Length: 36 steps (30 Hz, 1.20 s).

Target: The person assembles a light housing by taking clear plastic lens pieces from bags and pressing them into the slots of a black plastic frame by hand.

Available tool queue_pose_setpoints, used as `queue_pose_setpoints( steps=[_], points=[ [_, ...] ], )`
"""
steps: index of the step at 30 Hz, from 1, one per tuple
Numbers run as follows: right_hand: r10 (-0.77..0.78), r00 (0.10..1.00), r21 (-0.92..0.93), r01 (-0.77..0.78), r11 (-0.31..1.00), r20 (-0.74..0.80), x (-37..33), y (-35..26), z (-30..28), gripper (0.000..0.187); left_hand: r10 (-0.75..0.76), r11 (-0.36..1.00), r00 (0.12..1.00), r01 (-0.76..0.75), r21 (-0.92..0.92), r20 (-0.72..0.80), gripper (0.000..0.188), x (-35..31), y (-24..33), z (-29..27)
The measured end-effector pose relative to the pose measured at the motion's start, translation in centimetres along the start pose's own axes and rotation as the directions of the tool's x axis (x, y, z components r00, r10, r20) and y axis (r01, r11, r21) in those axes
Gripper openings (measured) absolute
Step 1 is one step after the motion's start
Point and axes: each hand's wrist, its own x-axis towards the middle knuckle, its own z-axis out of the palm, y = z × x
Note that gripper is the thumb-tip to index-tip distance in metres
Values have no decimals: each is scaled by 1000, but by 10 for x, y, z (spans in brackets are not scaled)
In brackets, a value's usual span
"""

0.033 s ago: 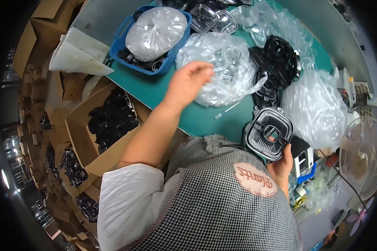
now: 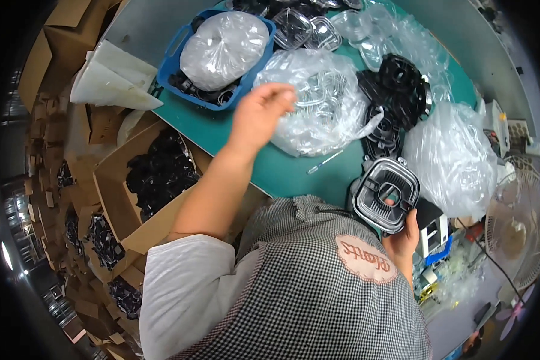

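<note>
Your right grip (image 2: 404, 235) grasps a black plastic frame (image 2: 373, 201) at three o'clock; your left grip (image 2: 292, 103) curls at twelve, and whether it pinches anything the view cannot tell you. Beyond your apron (image 2: 306, 288) spreads the green worktop (image 2: 291, 176), carrying a clear bag (image 2: 324, 123) at one, a blue basket (image 2: 242, 93) at eleven, a pen (image 2: 325, 162) at two.

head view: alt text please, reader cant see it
A person's right hand holds a black, squarish part, while the left hand, fingers curled, is over the edge of a clear plastic bag on a green table. A blue basket with another stuffed bag sits beyond; an open cardboard box of black pieces stands at left.
</note>
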Motion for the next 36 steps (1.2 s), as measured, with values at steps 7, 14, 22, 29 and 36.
queue_pose_setpoints(
  steps=[7, 14, 22, 29, 36],
  points=[
    [27, 999, -25, -28, 999, -39, 10, -5, 7, 47, 353, 896, 822, -159, 414, -448, 22, 69, 21, -110],
    [76, 994, -5, -77, 997, -84, 16, -14, 17, 48, 435, 880, 705, -202, 430, -560, 21, 39, 13, -154],
    [262, 964, -234, -263, 936, -33, 23, -15, 36, 47, -125, 519, 862, 478, 709, -491, 30, -193, -187, -228],
    [480, 877, -366, -434, 823, 39, 15, 0, 75, 48, -837, -116, 174, 871, 478, -519, 60, -489, -264, -186],
    [568, 815, -444, -468, 764, 118, 23, 29, 99, 51, -815, -256, -41, 921, 294, -578, 78, -550, -255, -162]
  ],
)
